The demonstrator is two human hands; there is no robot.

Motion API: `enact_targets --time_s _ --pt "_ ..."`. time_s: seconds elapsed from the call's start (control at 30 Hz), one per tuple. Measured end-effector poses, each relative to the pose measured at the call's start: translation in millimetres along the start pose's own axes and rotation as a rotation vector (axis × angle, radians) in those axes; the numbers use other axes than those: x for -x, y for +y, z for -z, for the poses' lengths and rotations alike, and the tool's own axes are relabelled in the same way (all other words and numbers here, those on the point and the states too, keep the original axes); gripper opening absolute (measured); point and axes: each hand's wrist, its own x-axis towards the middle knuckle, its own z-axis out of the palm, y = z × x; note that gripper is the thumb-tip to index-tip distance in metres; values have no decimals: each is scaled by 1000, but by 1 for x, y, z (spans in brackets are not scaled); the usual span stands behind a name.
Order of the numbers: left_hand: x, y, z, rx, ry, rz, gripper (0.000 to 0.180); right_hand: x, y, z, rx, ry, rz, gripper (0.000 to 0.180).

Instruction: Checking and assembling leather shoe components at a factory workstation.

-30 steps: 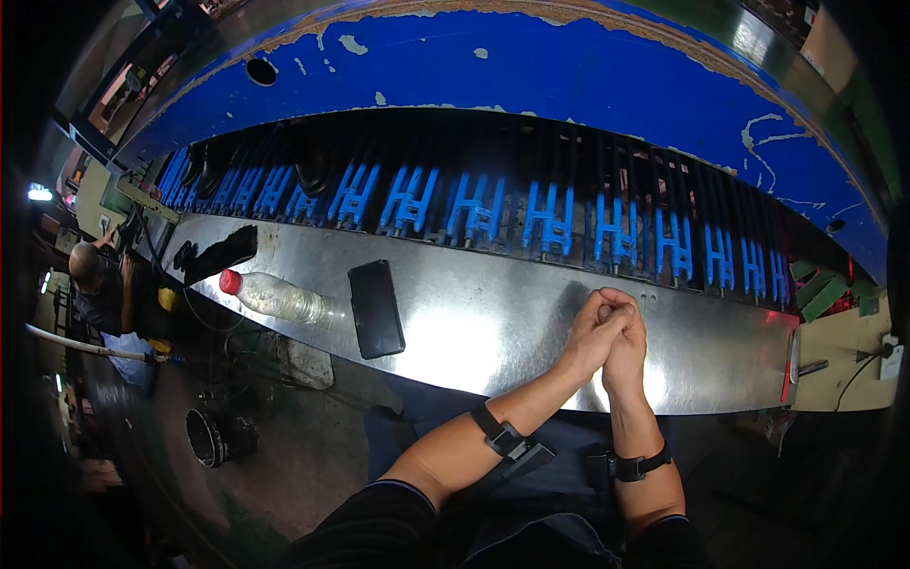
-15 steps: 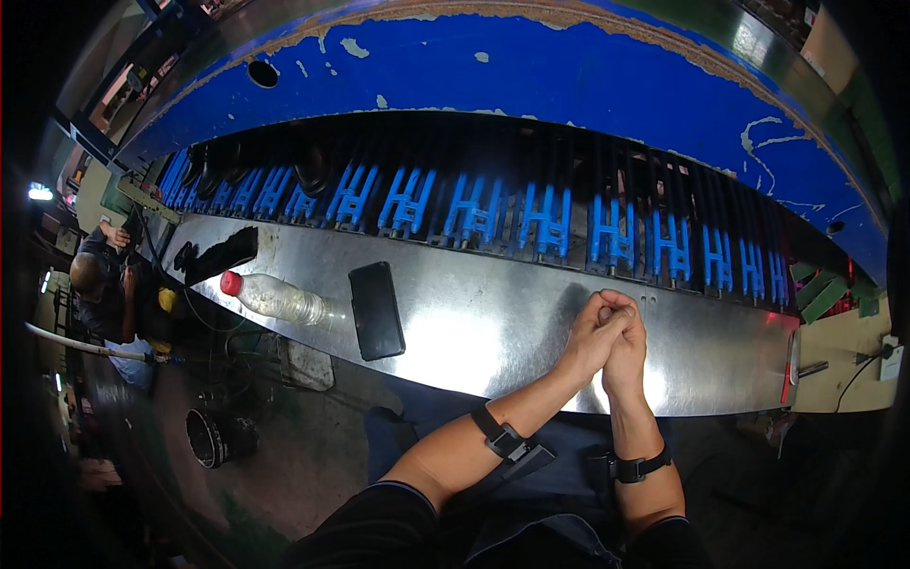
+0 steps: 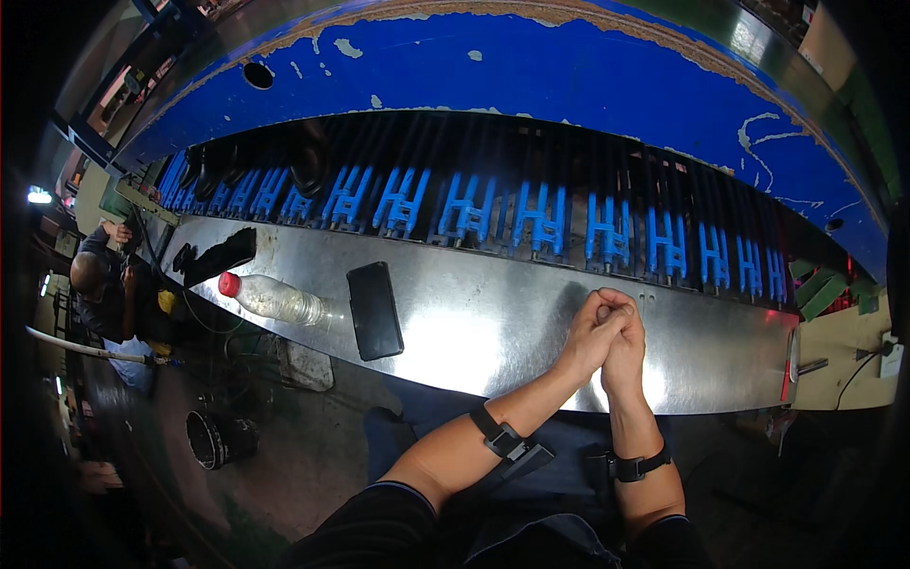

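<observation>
My left hand [image 3: 586, 343] and my right hand [image 3: 627, 353] are clasped together over the right half of a shiny metal worktop [image 3: 512, 302]. Both have curled, closed fingers that press against each other, and no object shows between them. My wrists are at the worktop's near edge. Well to the left of my hands a black phone [image 3: 375, 311] lies on the metal. Farther left, a clear plastic bottle [image 3: 277, 298] with a red cap lies on its side. A black strap with a buckle circles each of my forearms.
Along the worktop's far side runs a row of blue metal forks [image 3: 467, 211], under a chipped blue panel [image 3: 531, 71]. A dark cloth-like thing [image 3: 224, 256] lies at the left end. Another person [image 3: 102, 284] is at the far left, and a black bucket [image 3: 222, 438] stands on the floor.
The blue forks appear shifted very slightly to the left. My hands stay clasped in the same place, and the phone and bottle lie as before.
</observation>
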Motion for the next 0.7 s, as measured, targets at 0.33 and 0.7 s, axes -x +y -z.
enact_targets --time_s 0.33,0.7 --pt "0 0 -3 -3 -2 5 20 0 8 5 -74 -2 -2 28" --pt "0 -4 -1 -1 23 -12 18 -1 -34 -2 -15 29 -173 24"
